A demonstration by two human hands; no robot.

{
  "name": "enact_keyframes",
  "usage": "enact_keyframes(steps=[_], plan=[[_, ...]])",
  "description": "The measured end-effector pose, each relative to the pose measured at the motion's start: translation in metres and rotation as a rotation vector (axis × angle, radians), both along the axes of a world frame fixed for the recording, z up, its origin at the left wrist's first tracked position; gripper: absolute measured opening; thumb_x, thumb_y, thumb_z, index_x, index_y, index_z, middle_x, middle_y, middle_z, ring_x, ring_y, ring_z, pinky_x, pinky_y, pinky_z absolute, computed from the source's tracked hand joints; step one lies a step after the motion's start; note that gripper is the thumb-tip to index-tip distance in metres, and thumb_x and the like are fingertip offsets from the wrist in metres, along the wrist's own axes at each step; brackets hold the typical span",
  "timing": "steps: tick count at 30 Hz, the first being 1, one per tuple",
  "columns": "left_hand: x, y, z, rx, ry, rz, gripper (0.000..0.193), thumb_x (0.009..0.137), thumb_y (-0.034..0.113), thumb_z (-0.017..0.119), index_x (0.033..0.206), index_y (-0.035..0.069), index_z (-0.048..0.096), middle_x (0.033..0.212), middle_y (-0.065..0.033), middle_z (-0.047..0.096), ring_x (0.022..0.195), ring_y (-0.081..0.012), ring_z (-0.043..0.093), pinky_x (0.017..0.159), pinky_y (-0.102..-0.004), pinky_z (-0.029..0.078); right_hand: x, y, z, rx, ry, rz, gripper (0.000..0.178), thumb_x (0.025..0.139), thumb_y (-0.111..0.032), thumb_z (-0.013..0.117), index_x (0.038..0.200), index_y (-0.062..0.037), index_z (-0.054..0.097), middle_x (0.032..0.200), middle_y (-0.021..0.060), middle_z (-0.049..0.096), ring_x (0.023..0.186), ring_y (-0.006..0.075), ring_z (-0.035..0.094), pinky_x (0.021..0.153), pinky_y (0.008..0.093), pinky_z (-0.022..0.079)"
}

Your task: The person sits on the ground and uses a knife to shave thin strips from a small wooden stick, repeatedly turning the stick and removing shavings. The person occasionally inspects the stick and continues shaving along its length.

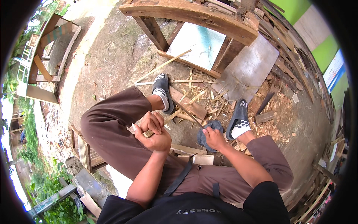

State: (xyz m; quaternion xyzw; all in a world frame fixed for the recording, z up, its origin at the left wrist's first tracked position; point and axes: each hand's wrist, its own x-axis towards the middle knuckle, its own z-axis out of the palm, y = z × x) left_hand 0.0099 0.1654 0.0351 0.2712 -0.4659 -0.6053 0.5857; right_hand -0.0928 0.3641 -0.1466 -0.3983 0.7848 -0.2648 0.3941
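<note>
Black shirt cloth (pixel 238 201) is being shown nearest the lens at six o'clock, with brown trousers (pixel 112 123) being spread toward nine and four. Between the knees, a thin dark rod (pixel 191 116) is being held near the centre of the view, its far end being pointed toward ten or eleven o'clock. A slip, it may be judged, is being risked there: with the tip being seen close to the left shoe (pixel 161 79) (whether a cutting edge is being carried cannot be told), a loosened hold or sudden jerk could be sending it toward the foot. Footing may likewise be being threatened by wood shavings (pixel 197 96), which are being seen scattered around two o'clock, near a wooden frame (pixel 186 15) at twelve.

At four o'clock, the rod's near end is being gripped by the right hand (pixel 214 138), its fingers being wrapped closely around it. Crumpled grey-blue cloth (pixel 214 124) is being seen just behind that hand; whether it is being touched cannot be told. At eight o'clock, the left hand (pixel 158 134) is being curled into a tight fist around a small wooden piece (pixel 148 133), one end being exposed, the remainder being hidden.
</note>
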Motion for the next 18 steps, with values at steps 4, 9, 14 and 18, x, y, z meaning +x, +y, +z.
enact_keyframes(steps=[4, 9, 14, 18], plan=[[0.003, -0.002, 0.0, -0.017, 0.01, -0.006, 0.062, 0.106, 0.041, 0.023, 0.052, 0.01, 0.024, 0.056, -0.0037, 0.028, 0.049, -0.0147, 0.024, 0.055, -0.0297, 0.026, 0.004, -0.005, -0.004, -0.062, -0.061, 0.009, 0.043, 0.107, -0.037, 0.042, 0.095, 0.0008, 0.061, 0.079, 0.0334, 0.065, 0.081, 0.055, 0.063, 0.073, 0.0607, 0.051], [0.003, -0.003, -0.006, 0.013, 0.034, 0.005, 0.061, 0.104, 0.037, 0.022, 0.051, 0.008, 0.027, 0.054, -0.0045, 0.029, 0.048, -0.0148, 0.024, 0.05, -0.0287, 0.025, -0.011, 0.005, -0.047, 0.391, 0.023, -0.051, 0.053, 0.107, -0.038, 0.039, 0.101, 0.0067, 0.068, 0.097, 0.0375, 0.066, 0.097, 0.0559, 0.063, 0.087, 0.0598, 0.05], [0.004, -0.006, -0.011, 0.002, 0.047, -0.002, 0.059, 0.104, 0.035, 0.022, 0.051, 0.008, 0.027, 0.054, -0.0045, 0.029, 0.048, -0.0149, 0.025, 0.05, -0.0289, 0.024, -0.006, -0.002, -0.022, 0.264, -0.061, -0.031, 0.051, 0.107, -0.036, 0.04, 0.099, 0.0057, 0.068, 0.092, 0.0369, 0.066, 0.092, 0.0555, 0.063, 0.084, 0.06, 0.05], [0.005, -0.002, -0.008, -0.01, 0.019, -0.03, 0.061, 0.104, 0.038, 0.022, 0.051, 0.009, 0.027, 0.055, -0.0041, 0.03, 0.049, -0.0148, 0.025, 0.052, -0.0296, 0.025, -0.003, -0.014, 0.012, 0.06, -0.105, 0.041, 0.051, 0.108, -0.036, 0.039, 0.098, 0.0045, 0.069, 0.09, 0.0354, 0.067, 0.09, 0.0545, 0.064, 0.082, 0.0602, 0.05]])
